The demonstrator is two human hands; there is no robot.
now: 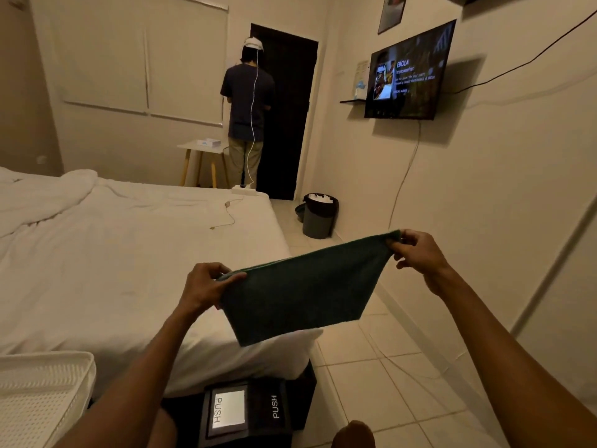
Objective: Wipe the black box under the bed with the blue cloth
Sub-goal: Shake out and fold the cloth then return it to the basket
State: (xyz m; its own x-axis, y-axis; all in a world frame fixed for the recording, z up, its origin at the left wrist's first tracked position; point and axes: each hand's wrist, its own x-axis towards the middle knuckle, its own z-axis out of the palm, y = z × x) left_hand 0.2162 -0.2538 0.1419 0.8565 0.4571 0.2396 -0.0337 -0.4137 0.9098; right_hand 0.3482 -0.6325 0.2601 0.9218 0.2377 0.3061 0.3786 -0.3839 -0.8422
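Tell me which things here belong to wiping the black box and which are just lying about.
For the job: blue cloth, stretched between left hand and right hand; black box at the bed's foot.

Lying about: white basket, bin, TV, side table.

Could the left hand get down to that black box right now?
Probably not yet: the left hand and right hand both pinch the cloth taut above the black box; nothing else blocks the way.

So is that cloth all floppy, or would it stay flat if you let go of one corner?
Probably floppy: the cloth sags between the left hand and right hand, its bottom corner drooping. It seems light, since pinching fingers alone hold it up. Let go of one corner and it would likely swing down.
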